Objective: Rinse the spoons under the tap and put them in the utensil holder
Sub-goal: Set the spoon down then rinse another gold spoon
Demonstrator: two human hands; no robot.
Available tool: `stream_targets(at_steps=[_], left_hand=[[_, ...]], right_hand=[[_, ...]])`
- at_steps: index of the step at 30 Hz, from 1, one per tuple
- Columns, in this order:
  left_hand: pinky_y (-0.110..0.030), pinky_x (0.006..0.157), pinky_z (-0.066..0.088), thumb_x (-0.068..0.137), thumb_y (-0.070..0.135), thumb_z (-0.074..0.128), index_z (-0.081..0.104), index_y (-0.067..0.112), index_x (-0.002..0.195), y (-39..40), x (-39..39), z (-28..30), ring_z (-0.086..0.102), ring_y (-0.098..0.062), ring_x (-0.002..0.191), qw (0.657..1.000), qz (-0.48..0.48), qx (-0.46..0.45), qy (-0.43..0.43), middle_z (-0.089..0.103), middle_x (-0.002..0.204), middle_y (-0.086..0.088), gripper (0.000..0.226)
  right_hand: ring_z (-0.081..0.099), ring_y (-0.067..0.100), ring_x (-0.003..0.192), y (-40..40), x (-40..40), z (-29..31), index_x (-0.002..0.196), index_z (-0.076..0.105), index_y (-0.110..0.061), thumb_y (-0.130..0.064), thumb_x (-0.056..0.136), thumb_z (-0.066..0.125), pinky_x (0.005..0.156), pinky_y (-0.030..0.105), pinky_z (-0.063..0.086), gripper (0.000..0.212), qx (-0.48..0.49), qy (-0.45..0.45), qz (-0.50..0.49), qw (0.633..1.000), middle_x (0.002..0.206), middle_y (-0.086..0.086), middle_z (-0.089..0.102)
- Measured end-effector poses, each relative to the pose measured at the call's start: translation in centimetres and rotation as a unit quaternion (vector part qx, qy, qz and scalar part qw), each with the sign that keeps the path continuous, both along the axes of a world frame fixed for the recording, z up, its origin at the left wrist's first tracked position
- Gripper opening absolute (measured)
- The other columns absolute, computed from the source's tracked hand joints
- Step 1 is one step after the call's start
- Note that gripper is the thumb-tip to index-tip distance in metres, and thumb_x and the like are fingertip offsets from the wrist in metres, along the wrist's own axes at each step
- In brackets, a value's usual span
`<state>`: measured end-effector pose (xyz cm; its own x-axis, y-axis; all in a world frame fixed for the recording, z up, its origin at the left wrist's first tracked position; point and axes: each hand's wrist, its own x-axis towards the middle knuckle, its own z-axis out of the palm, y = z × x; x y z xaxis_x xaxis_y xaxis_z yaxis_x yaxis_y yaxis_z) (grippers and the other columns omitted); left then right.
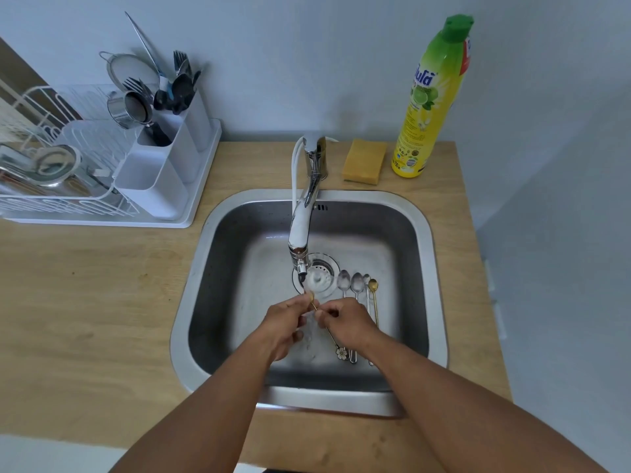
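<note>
While water runs from the tap (302,230) into the steel sink (421,233), both hands meet just under the spout, over the basin floor in front of the drain (321,268). The left hand (285,322) has its fingers curled round the bowl end of a thin gold spoon (316,307), and the right hand (348,322) pinches the stem a little further along; the spoon slants down toward the person, its flower-shaped handle end (341,353) showing below the right wrist. The stream falls between the two hands and blurs the middle of the stem. Just right of the drain, four more spoons (356,283) lie side by side on the sink floor, bowls pointing to the back wall, three silver and one gold; the right hand and forearm cover most of their handles. The white utensil holder (160,165) stands well apart on the wooden counter (102,285) to the left, at the near edge of a white dish rack (44,199), with dark cutlery standing in its rear compartments. The rack holds metal cups and a strainer. Behind the sink, a yellow sponge (364,161) lies beside a yellow and green bottle of dish soap (428,107), which stands against the wall.
</note>
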<state>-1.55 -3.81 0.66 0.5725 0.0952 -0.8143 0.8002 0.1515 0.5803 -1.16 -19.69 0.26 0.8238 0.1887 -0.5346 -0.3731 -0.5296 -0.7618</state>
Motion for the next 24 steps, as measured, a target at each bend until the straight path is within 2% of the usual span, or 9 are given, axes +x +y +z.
stream_targets(at_steps=[3,5,8,10,14,17,19,22,24], left_hand=[[-0.021,0.049,0.037,0.094,0.027,0.073,0.081,0.016,0.108,-0.2,-0.5,-0.4,0.044,-0.007,0.061,0.998,0.028,-0.050,0.004,0.071,0.080,0.006,0.019],[-0.021,0.052,0.038,0.095,0.030,0.073,0.080,0.016,0.111,-0.4,-0.5,-0.4,0.044,-0.007,0.061,0.997,0.043,-0.062,0.004,0.069,0.079,0.006,0.022],[-0.023,0.055,0.039,0.096,0.034,0.070,0.081,0.021,0.110,-0.7,-0.5,-0.3,0.047,-0.007,0.065,0.995,0.068,-0.073,0.000,0.071,0.089,0.007,0.022],[-0.023,0.056,0.037,0.098,0.035,0.067,0.079,0.021,0.113,-1.0,-0.6,-0.1,0.051,-0.007,0.067,0.992,0.090,-0.085,-0.004,0.073,0.094,0.007,0.024],[-0.023,0.059,0.039,0.094,0.049,0.064,0.077,0.020,0.114,-1.2,-0.7,0.3,0.054,-0.007,0.067,0.988,0.114,-0.105,0.008,0.075,0.089,0.010,0.037],[-0.025,0.058,0.035,0.090,0.064,0.062,0.079,0.022,0.107,-1.2,-0.4,0.6,0.049,-0.008,0.068,0.988,0.112,-0.105,0.027,0.072,0.085,0.012,0.049],[-0.026,0.055,0.031,0.087,0.068,0.064,0.080,0.025,0.097,-1.0,-0.2,1.0,0.049,-0.009,0.066,0.989,0.102,-0.098,0.044,0.069,0.080,0.013,0.047],[-0.025,0.052,0.029,0.085,0.061,0.070,0.077,0.027,0.074,-0.7,0.2,1.9,0.049,-0.008,0.059,0.991,0.086,-0.077,0.074,0.065,0.072,0.012,0.036],[-0.025,0.052,0.028,0.084,0.054,0.070,0.073,0.026,0.067,-0.7,0.6,2.5,0.048,-0.009,0.058,0.990,0.078,-0.070,0.098,0.062,0.071,0.011,0.034]], right_hand=[[0.050,-0.004,0.047,0.2,-0.3,0.2,0.064,0.072,-0.040,-0.032,0.095,0.067,0.056,0.021,0.042,0.032,-0.001,-0.004,0.000,1.000,0.054,-0.021,0.062],[0.051,-0.006,0.046,0.4,-0.4,0.4,0.060,0.069,-0.041,-0.030,0.096,0.066,0.056,0.020,0.041,0.038,0.006,-0.008,-0.003,1.000,0.053,-0.022,0.061],[0.048,-0.005,0.042,0.4,-0.4,0.8,0.061,0.069,-0.043,-0.030,0.097,0.064,0.053,0.019,0.039,0.039,0.023,-0.011,-0.004,1.000,0.051,-0.021,0.060],[0.050,-0.007,0.045,0.3,-0.4,0.9,0.061,0.070,-0.044,-0.030,0.098,0.064,0.055,0.019,0.040,0.039,0.024,-0.013,0.002,1.000,0.053,-0.022,0.061],[0.055,-0.006,0.056,0.2,-0.4,0.9,0.067,0.073,-0.037,-0.028,0.097,0.065,0.064,0.024,0.048,0.032,0.022,-0.016,0.012,1.000,0.062,-0.017,0.068],[0.060,0.008,0.066,0.2,-0.5,1.0,0.085,0.078,-0.029,-0.031,0.097,0.064,0.071,0.035,0.055,0.019,0.010,-0.022,0.037,0.999,0.076,-0.002,0.074],[0.062,0.012,0.070,0.2,-0.5,1.0,0.092,0.077,-0.030,-0.034,0.098,0.063,0.075,0.038,0.056,0.016,-0.011,-0.035,0.057,0.998,0.078,-0.003,0.073],[0.066,0.014,0.079,0.4,-0.4,1.2,0.097,0.075,-0.033,-0.037,0.098,0.061,0.078,0.039,0.056,0.015,-0.033,-0.051,0.069,0.996,0.083,-0.009,0.072],[0.066,0.014,0.083,0.5,-0.5,1.2,0.100,0.075,-0.035,-0.038,0.099,0.060,0.080,0.038,0.056,0.015,-0.042,-0.058,0.072,0.995,0.087,-0.011,0.072]])
